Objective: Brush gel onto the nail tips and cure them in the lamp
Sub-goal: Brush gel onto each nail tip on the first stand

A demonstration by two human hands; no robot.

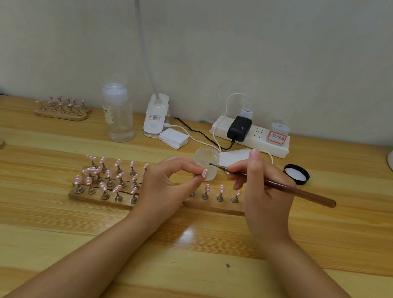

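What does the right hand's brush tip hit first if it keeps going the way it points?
Likely the pink nail tip pinched in the left hand. The brush in the right hand points left; its tip sits over the gel jar, though depth is unclear.

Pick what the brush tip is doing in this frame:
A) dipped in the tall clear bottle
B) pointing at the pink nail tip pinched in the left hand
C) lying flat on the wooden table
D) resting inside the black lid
B: the right hand holds the brown wooden-handled brush with its tip beside the pink white-dotted nail tip pinched by the left hand.
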